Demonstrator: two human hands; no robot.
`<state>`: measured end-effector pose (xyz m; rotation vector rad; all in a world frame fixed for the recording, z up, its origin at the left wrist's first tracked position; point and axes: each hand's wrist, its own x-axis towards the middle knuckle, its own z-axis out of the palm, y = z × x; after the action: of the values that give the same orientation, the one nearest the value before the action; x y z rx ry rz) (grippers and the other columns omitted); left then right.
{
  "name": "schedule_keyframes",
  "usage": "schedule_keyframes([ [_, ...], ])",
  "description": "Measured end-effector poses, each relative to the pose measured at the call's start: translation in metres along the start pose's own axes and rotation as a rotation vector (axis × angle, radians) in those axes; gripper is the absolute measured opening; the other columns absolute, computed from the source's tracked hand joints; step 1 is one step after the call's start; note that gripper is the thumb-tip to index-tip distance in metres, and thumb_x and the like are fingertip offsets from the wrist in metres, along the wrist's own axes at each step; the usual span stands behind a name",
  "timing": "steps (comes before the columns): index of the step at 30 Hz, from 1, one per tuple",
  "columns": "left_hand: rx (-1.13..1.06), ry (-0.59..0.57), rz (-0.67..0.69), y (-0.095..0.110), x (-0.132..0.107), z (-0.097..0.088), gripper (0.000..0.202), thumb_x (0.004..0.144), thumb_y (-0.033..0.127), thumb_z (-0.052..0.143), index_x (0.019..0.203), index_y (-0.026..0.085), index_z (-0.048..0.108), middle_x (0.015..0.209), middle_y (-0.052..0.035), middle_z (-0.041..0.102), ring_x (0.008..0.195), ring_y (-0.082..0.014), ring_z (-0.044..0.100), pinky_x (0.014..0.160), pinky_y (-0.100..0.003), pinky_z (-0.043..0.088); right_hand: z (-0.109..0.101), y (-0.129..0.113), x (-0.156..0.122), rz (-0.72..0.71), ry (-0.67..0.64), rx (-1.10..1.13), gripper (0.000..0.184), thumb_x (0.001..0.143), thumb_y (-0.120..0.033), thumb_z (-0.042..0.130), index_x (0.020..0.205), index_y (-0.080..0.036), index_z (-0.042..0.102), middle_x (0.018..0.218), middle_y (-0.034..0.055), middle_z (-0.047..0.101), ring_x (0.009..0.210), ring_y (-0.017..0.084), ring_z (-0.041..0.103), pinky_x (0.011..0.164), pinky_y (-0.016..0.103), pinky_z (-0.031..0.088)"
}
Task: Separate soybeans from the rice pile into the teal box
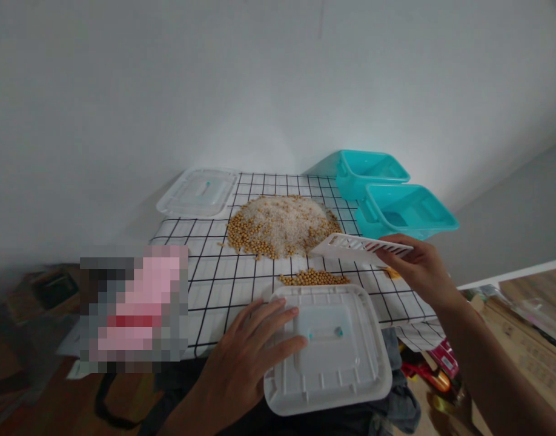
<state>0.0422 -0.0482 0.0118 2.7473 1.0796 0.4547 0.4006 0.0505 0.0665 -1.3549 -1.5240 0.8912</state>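
My left hand [251,351] lies flat with fingers spread on the left side of a white plastic lid [341,363] at the near edge of the table. My right hand [418,266] pinches one end of a white slotted plastic scraper [360,247], held above the cloth. Just under it lies a small heap of soybeans [313,278]. Farther back sits a bigger pile of rice mixed with soybeans [281,225]. All rest on a white cloth with a black grid [223,284].
Two turquoise plastic bins [398,209] stand at the back right of the table. A second clear lid [198,191] lies at the back left. A pixelated patch covers the left. Boxes and clutter sit on the floor to the right, and a white wall lies behind.
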Motion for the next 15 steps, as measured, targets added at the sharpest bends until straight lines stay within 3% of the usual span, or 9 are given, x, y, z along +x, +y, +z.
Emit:
schedule_keyframes([
  [4, 0.007, 0.013, 0.003, 0.000, 0.000, 0.000, 0.052, 0.091, 0.015, 0.058, 0.134, 0.042, 0.060, 0.156, 0.0049, 0.047, 0.147, -0.0275, 0.037, 0.122, -0.054, 0.029, 0.002, -0.005, -0.002, -0.014, 0.005, -0.012, 0.023, 0.082, -0.039, 0.079, 0.099, -0.024, 0.077, 0.088, 0.0044, 0.076, 0.071, 0.020, 0.068, 0.058, 0.029, 0.053],
  [10, -0.006, 0.014, -0.005, -0.001, -0.001, 0.002, 0.046, 0.093, 0.023, 0.060, 0.135, 0.043, 0.059, 0.156, 0.0056, 0.046, 0.148, -0.0275, 0.034, 0.122, -0.055, 0.026, 0.014, -0.014, 0.000, -0.007, -0.032, -0.077, 0.025, 0.084, -0.041, 0.076, 0.099, -0.022, 0.077, 0.075, 0.0036, 0.073, 0.064, 0.018, 0.066, 0.051, 0.027, 0.050],
  [15, -0.017, -0.006, -0.012, -0.001, -0.002, 0.003, 0.049, 0.094, 0.017, 0.055, 0.136, 0.043, 0.058, 0.157, 0.0062, 0.045, 0.149, -0.0264, 0.032, 0.122, -0.055, 0.025, 0.018, -0.014, 0.001, -0.059, -0.058, -0.083, 0.025, 0.083, -0.044, 0.076, 0.097, -0.023, 0.078, 0.084, 0.0050, 0.076, 0.071, 0.020, 0.069, 0.058, 0.029, 0.054],
])
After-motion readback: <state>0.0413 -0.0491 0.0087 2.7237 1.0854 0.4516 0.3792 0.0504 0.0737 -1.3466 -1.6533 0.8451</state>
